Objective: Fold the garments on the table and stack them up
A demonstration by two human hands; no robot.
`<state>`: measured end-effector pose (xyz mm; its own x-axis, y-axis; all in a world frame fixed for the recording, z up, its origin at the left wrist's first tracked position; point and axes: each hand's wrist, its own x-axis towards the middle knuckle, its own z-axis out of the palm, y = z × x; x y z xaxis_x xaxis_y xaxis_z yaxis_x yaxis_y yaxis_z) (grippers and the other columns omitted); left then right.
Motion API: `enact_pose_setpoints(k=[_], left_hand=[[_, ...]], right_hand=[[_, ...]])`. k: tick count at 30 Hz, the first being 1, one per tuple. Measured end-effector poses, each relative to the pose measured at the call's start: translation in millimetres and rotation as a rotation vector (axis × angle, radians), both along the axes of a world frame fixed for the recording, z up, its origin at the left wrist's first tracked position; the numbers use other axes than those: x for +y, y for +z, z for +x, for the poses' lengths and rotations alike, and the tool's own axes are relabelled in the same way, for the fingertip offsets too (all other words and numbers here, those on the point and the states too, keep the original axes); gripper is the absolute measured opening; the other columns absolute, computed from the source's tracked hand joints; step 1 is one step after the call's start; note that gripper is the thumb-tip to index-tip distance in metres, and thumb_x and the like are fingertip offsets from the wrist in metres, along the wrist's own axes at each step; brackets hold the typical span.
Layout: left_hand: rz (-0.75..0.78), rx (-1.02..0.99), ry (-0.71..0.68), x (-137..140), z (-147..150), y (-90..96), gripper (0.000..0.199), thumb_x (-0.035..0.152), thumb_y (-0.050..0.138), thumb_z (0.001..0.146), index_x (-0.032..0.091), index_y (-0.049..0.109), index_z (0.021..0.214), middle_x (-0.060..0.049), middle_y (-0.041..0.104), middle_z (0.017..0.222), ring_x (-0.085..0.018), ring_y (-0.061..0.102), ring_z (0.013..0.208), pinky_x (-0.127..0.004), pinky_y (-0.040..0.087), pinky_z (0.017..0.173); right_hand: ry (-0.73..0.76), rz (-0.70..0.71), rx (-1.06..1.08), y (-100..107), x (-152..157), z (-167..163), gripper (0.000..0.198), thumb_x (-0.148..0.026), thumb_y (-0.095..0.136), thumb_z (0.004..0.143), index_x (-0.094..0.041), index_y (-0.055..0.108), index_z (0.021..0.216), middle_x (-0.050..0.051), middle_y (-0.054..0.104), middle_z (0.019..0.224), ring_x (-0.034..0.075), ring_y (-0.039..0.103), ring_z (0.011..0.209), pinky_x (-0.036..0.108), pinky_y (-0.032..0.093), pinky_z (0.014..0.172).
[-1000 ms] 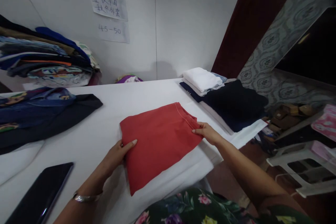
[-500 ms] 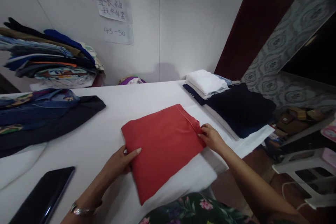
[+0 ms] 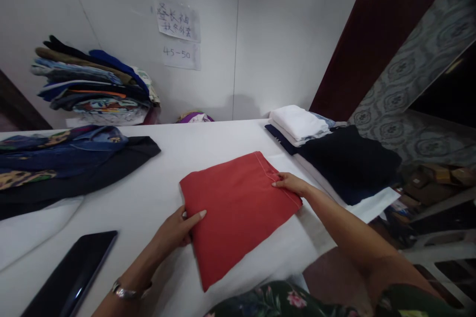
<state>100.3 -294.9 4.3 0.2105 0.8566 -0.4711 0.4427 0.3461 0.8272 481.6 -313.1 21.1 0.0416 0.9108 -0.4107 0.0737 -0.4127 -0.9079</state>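
Note:
A folded red garment (image 3: 238,208) lies in front of me on the white table, its kind hidden by the folds. My left hand (image 3: 182,225) grips its left edge, thumb on top and fingers underneath. On the right, my right hand (image 3: 292,184) is closed on the stitched edge, with the thumb over the cloth. White cloth (image 3: 275,257) shows below the garment's near edge. A dark phone-like slab (image 3: 70,275) rests on the table to the left of my left hand.
At right sit folded white clothes (image 3: 297,121) and a black garment (image 3: 345,163). Dark blue clothes (image 3: 92,153) lie at left. Behind them rises a tall clothes stack (image 3: 100,84). Paper notes (image 3: 180,34) hang on the wall. Boxes (image 3: 427,176) stand beyond the table's right side.
My right hand has shifted from the garment's right corner to farther up along its stitched edge. That corner now lies flatter. The view has turned slightly left.

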Motion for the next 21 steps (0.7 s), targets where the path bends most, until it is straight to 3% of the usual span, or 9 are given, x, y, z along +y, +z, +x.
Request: enact_pose_setpoints(k=[4, 6, 11, 16, 19, 21], left_hand=[[-0.007, -0.003, -0.006, 0, 1, 1.0, 0.073, 0.064, 0.068, 0.068, 0.013, 0.055, 0.119, 0.001, 0.056, 0.047, -0.019, 0.056, 0.045, -0.027, 0.042, 0.045], [-0.01, -0.005, -0.012, 1, 1, 1.5, 0.075, 0.064, 0.068, 0.068, 0.013, 0.053, 0.12, 0.001, 0.056, 0.046, -0.02, 0.056, 0.045, -0.026, 0.042, 0.044], [-0.022, 0.009, 0.018, -1, 3, 4.4, 0.079, 0.064, 0.068, 0.067, 0.012, 0.05, 0.124, 0.0, 0.058, 0.051, -0.02, 0.058, 0.046, -0.026, 0.044, 0.043], [0.014, -0.02, 0.034, -2, 2, 1.7, 0.075, 0.063, 0.07, 0.067, 0.013, 0.052, 0.121, -0.004, 0.065, 0.061, -0.021, 0.061, 0.05, -0.029, 0.049, 0.046], [-0.009, -0.056, 0.09, -3, 6, -0.7, 0.072, 0.061, 0.07, 0.069, 0.015, 0.052, 0.122, -0.006, 0.069, 0.069, -0.023, 0.066, 0.056, -0.032, 0.053, 0.05], [-0.033, -0.114, 0.13, -6, 10, -0.5, 0.069, 0.057, 0.072, 0.071, 0.019, 0.05, 0.124, -0.011, 0.072, 0.089, -0.027, 0.07, 0.073, -0.034, 0.057, 0.054]], right_hand=[[-0.036, 0.295, -0.077, -2, 6, -3, 0.04, -0.036, 0.08, 0.063, -0.019, 0.064, 0.096, 0.001, 0.073, 0.088, 0.021, 0.067, 0.08, 0.034, 0.053, 0.075], [-0.032, 0.353, -0.159, -9, 12, 0, 0.036, -0.037, 0.077, 0.065, -0.019, 0.063, 0.093, 0.0, 0.071, 0.085, 0.021, 0.066, 0.079, 0.033, 0.052, 0.073], [0.019, 0.294, -0.563, -32, 21, 11, 0.024, -0.032, 0.071, 0.067, -0.02, 0.064, 0.086, -0.001, 0.068, 0.079, 0.019, 0.061, 0.076, 0.03, 0.046, 0.071], [0.007, 0.296, -0.913, -34, 12, 13, 0.042, -0.04, 0.071, 0.074, -0.025, 0.065, 0.113, 0.007, 0.069, 0.101, 0.026, 0.062, 0.096, 0.035, 0.043, 0.083], [-0.085, 0.31, -0.938, -35, 4, 15, 0.052, -0.046, 0.072, 0.075, -0.025, 0.062, 0.122, 0.011, 0.062, 0.125, 0.03, 0.053, 0.119, 0.038, 0.039, 0.098], [-0.149, 0.293, -0.832, -39, -1, 17, 0.055, -0.051, 0.072, 0.073, -0.023, 0.064, 0.12, 0.011, 0.059, 0.13, 0.031, 0.048, 0.126, 0.039, 0.034, 0.105]])
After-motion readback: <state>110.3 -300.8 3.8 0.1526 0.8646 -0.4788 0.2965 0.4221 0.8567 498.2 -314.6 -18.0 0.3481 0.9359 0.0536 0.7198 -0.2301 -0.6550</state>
